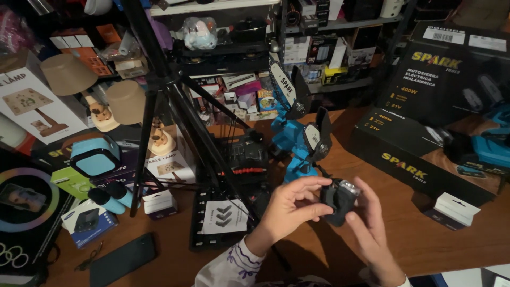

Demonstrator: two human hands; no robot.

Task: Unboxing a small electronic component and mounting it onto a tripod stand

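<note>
Two hands: both meet at a small black device (338,201) held in the air, lower centre-right of the frame.
Left hand (289,210): fingers curled around the device's left side, thumb and fingertips pinching it.
Right hand (372,228): open palm under and behind the device, fingers stretched upward along its right side, touching it.
Device: dark, boxy, with a pale clear face turned up at its top; it sits between the two hands, just above the table.
Hard to tell: the device's lower part is covered by the fingers, and the dim light blurs its details; what kind of gadget it is I cannot tell.
Cut off: the right wrist runs out of the bottom edge; the left sleeve (234,266), white with a purple pattern, is cropped there too.
Surface: a brown wooden table (319,250), crowded with goods.
Behind the hands: blue cordless mini chainsaws (297,138) standing upright in the middle of the frame.
Right of frame: a large black product carton (425,106) showing the same kind of saw.
Centre-left: black tripod legs (159,106) rising across the picture.
Left of frame: table lamps with beige shades (125,101), a teal box (95,154), a dark phone (122,259) lying flat at lower left.
Room: dim, with packed shelves (319,48) along the top of the frame.
</note>
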